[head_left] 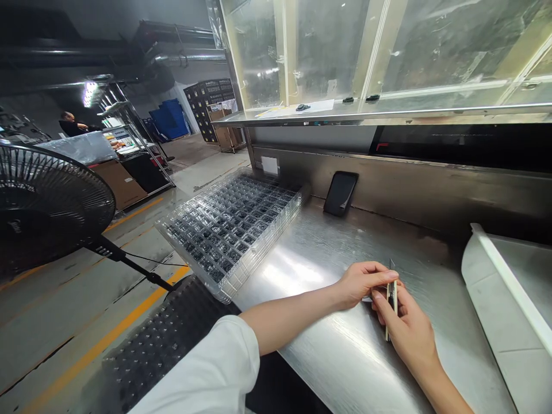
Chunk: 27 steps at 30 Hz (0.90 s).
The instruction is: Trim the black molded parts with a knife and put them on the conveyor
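Observation:
My right hand (409,322) is wrapped around a slim upright tool (392,305) with pale cream edges and a dark middle. A thin pointed tip shows at its top; I cannot tell whether it is a knife or tweezers. From the left, my left hand (362,284) reaches across, its fingers closed against the tool's upper end. Anything small between those fingers is hidden. A little whitish piece shows just below the left fingers. Both hands are over the metal table (314,276).
A stack of clear compartment trays (228,230) with dark small parts stands at the table's left. A black phone-like device (340,194) leans at the back. To the right is a white bin (500,310). A metal shelf (409,115) overhangs; a black fan (52,201) stands left.

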Available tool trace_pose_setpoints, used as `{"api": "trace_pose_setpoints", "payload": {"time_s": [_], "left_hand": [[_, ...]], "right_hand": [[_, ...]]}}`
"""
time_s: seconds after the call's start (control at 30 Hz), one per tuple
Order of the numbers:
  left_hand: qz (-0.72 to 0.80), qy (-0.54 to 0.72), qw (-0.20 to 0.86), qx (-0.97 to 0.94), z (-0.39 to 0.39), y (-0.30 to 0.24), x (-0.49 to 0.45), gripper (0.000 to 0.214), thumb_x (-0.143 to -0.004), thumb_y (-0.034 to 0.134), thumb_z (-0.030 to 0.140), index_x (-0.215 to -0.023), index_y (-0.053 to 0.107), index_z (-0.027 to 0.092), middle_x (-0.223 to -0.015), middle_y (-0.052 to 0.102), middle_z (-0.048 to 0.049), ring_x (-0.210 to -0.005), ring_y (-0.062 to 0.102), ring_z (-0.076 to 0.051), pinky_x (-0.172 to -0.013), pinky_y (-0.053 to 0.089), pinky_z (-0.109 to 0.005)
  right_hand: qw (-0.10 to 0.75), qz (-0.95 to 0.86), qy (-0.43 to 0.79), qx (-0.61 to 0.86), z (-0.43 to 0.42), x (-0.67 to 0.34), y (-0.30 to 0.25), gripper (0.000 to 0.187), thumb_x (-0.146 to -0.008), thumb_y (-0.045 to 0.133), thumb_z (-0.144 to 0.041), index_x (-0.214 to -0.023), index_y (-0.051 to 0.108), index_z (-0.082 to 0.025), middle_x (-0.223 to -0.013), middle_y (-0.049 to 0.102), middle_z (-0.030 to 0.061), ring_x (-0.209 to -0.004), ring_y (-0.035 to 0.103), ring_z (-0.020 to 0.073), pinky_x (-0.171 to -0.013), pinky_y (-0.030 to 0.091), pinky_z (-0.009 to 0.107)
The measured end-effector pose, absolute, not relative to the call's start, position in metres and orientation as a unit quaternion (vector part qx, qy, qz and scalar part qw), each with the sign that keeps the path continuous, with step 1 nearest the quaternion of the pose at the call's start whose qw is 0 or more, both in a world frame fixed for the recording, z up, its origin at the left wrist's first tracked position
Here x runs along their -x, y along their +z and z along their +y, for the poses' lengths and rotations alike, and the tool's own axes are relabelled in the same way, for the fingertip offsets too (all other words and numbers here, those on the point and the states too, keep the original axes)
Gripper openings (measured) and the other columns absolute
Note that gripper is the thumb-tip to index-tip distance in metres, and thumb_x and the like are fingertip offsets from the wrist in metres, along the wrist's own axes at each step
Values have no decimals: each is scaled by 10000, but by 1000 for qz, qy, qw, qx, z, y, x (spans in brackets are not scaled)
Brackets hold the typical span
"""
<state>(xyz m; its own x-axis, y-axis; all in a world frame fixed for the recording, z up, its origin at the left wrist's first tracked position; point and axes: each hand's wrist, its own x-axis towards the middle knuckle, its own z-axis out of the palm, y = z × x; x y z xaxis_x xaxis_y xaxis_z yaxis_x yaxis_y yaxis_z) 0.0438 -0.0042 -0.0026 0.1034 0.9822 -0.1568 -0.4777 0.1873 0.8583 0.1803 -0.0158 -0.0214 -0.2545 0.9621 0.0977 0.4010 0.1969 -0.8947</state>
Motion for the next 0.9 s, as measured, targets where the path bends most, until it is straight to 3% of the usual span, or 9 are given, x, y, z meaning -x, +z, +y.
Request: {"api": "trace_pose_setpoints", "payload": {"time_s": [0.9], "left_hand": [[381,553,672,-312,-4,-3,-45,732,-455,952,707,-809,614,163,-851,739,-37,-513,566,-93,-430,352,-235]], "right_hand": [[349,-686,408,491,-14,-183,-28,557,-862,576,-767,-960,636,-222,-771,666,26,-621,600,183,-570,476,286]]}}
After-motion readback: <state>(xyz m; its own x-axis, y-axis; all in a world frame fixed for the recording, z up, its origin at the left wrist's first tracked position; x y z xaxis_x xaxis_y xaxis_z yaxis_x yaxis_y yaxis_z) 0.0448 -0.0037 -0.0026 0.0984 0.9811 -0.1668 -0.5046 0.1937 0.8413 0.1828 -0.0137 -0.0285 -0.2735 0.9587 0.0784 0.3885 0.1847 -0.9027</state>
